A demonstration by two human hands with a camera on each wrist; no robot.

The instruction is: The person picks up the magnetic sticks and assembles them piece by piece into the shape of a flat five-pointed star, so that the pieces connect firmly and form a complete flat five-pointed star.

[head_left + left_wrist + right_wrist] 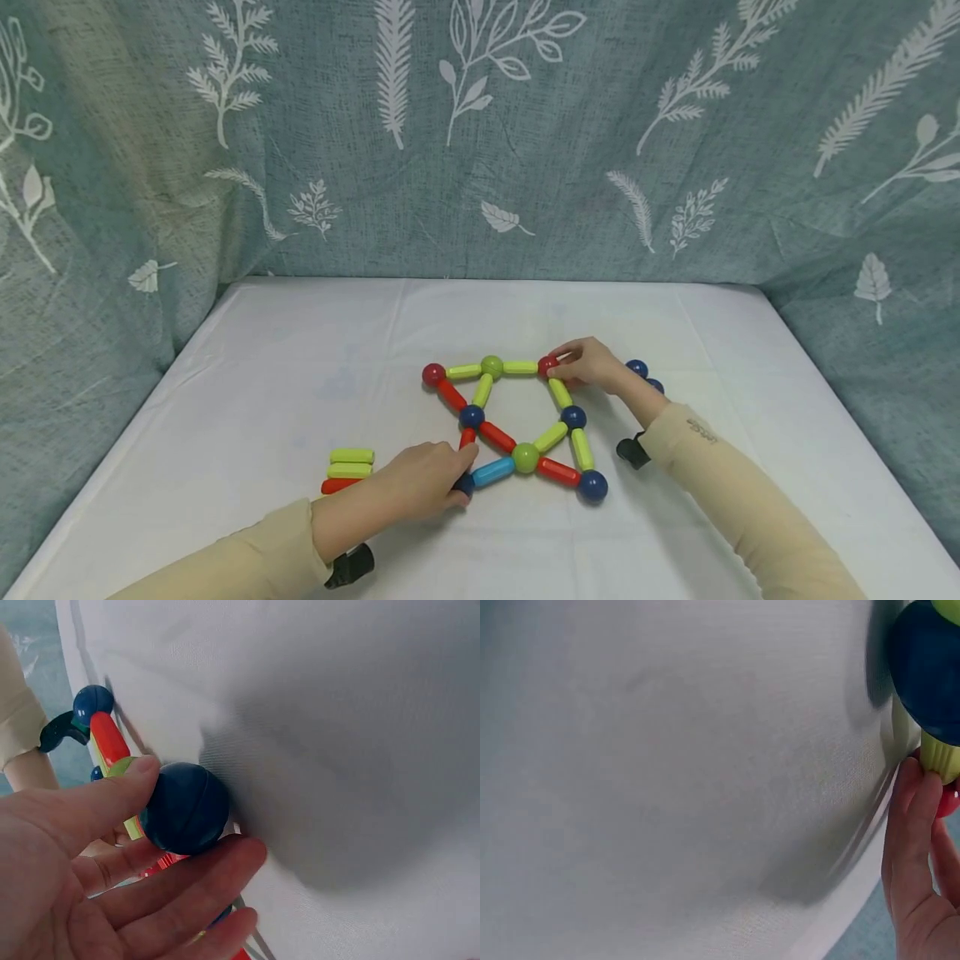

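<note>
A flat figure of balls and rods lies on the white table. The left hand (431, 479) grips a dark blue ball (185, 808) at its near-left corner; a light blue rod (493, 472) and a red rod (468, 438) meet there. At the far-right corner the right hand (592, 365) pinches a red ball (548, 367), its fingertips also by a yellow-green rod (940, 757). Between the hands are a blue ball (472, 417), a green ball (526, 457) and another blue ball (573, 417). A red ball (433, 375) forms the far-left corner.
Two yellow-green rods (351, 456) and a red rod (341, 484) lie left of the figure, partly behind the left forearm. Blue balls (637, 368) rest beyond the right wrist. The white table (300, 358) ends at a patterned teal curtain (337, 217).
</note>
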